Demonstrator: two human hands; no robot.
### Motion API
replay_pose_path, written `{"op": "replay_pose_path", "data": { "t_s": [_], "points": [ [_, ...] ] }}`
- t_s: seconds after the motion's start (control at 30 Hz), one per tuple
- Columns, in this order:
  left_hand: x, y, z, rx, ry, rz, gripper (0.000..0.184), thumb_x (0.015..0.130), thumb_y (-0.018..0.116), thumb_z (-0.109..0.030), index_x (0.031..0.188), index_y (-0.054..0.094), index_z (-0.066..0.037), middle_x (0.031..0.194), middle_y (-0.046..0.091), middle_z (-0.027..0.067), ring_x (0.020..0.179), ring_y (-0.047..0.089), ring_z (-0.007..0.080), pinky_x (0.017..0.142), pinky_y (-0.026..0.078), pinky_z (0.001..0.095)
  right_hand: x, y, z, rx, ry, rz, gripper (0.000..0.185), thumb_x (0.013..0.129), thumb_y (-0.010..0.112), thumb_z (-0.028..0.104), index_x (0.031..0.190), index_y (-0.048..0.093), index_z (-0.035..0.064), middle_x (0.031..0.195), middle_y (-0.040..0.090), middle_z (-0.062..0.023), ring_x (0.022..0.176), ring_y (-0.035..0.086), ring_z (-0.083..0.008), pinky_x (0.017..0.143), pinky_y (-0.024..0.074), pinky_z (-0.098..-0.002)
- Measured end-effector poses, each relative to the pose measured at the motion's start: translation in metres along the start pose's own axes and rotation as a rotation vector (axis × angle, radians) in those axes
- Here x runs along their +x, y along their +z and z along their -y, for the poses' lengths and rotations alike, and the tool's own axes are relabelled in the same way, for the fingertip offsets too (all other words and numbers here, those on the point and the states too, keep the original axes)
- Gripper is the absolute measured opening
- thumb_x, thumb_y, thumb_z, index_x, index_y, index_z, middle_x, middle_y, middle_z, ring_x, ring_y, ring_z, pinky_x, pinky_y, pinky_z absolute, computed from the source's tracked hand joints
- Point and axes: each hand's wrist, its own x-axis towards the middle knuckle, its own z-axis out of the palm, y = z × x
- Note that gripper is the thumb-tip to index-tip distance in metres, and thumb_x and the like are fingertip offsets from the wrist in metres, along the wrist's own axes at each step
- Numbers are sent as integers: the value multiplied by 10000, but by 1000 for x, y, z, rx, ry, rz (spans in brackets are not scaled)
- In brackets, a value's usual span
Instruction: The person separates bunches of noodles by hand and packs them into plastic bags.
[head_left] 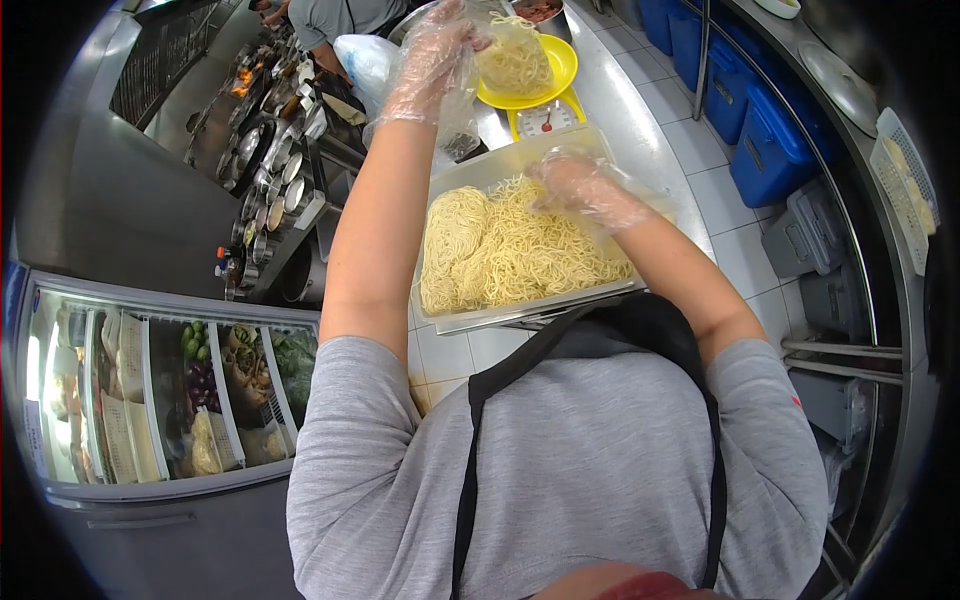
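Note:
My left hand (437,45), in a clear plastic glove, grips the edge of a clear plastic bag of noodles (516,62). The bag is over the yellow pan (567,62) of a kitchen scale (545,121) with a round dial. Lower down, my gloved right hand (580,188) is at the far right part of a translucent tub (480,322), just over the loose yellow noodles (545,245) and perhaps touching them. Motion blurs its fingers, so their grip is unclear. A denser, paler mound of noodles (455,245) fills the tub's left side.
A steel worktable (650,125) supports the tub and scale. Beyond the scale stands a metal pot (541,12) of reddish food. Another person (345,25) is near the stove, where a flame (243,80) burns. Blue bins (770,145) line the right; an open-topped chiller (160,492) stands left.

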Motion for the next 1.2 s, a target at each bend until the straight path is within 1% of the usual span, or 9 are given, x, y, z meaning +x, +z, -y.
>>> {"op": "replay_pose_path", "data": {
  "t_s": [0.13, 0.23, 0.33, 0.6, 0.67, 0.9, 0.97, 1.1, 1.2],
  "points": [
    [2, -12, 2, 93, -5, -58, 576, 834, 514, 13, 1391, 367, -20, 1190, 565, 170, 915, 628, 227, 695, 555, 303, 16, 37, 4, -130, -171, 235, 218, 822, 624, 213, 972, 652, 58, 1021, 624, -186, 999, 587, -351, 860, 464, -430],
    [-3, -4, 0, 66, -41, -71, 552, 849, 530, -29, 1381, 386, -10, 1215, 569, 152, 961, 614, 219, 736, 537, 305, 16, 38, 14, -49, -17, 301, 169, 823, 600, 195, 925, 651, 69, 959, 631, -184, 965, 603, -325, 836, 471, -419],
    [-26, 10, -30, 465, 115, 50, 347, 876, 542, -160, 1202, 569, -41, 1088, 641, 82, 946, 601, 164, 795, 472, 276, -1, 8, 19, 17, -58, 152, 133, 760, 636, 116, 887, 648, 78, 876, 644, -138, 903, 620, -308, 792, 477, -406],
    [-34, 4, -39, 559, 20, 1, 286, 879, 542, -156, 1145, 609, -73, 1006, 653, 56, 859, 606, 145, 742, 484, 284, -27, -117, 56, 1, -344, -120, 124, 746, 701, 104, 840, 628, 70, 809, 615, -77, 840, 617, -272, 740, 494, -382],
    [-21, -9, -19, 22, -49, 106, 289, 882, 548, -117, 1161, 593, -59, 1027, 651, 48, 863, 606, 146, 742, 486, 277, -15, -130, 50, 224, -395, -199, 133, 767, 710, 152, 844, 639, 70, 809, 604, -57, 830, 613, -216, 756, 496, -366],
    [-36, -5, -37, 196, -32, 78, 336, 881, 559, -76, 1215, 544, -38, 1085, 638, 70, 913, 603, 166, 780, 482, 270, 12, -199, 72, 357, -375, -94, 265, 820, 698, 299, 949, 648, 72, 912, 562, 6, 849, 554, -129, 767, 465, -285],
    [-31, -9, -26, -138, -67, 162, 325, 891, 554, -110, 1208, 549, -37, 1098, 630, 92, 991, 592, 184, 862, 466, 281, 16, -206, 75, 373, -390, -96, 236, 832, 684, 276, 938, 643, 69, 881, 570, -1, 804, 556, -120, 719, 471, -272],
    [-15, -22, -21, -297, -83, 336, 371, 916, 528, -145, 1266, 509, -23, 1198, 591, 125, 1110, 554, 220, 963, 422, 306, 29, -209, 87, 338, -504, -161, 180, 855, 657, 230, 917, 633, 62, 821, 586, -14, 712, 560, -102, 623, 482, -245],
    [-18, -20, -37, -887, -395, 222, 479, 923, 529, -200, 1346, 427, 0, 1302, 527, 148, 1202, 498, 249, 1027, 376, 327, 38, -211, 94, 269, -627, -259, 142, 873, 636, 196, 901, 626, 57, 776, 598, -24, 644, 562, -89, 551, 490, -225]
  ]
}}
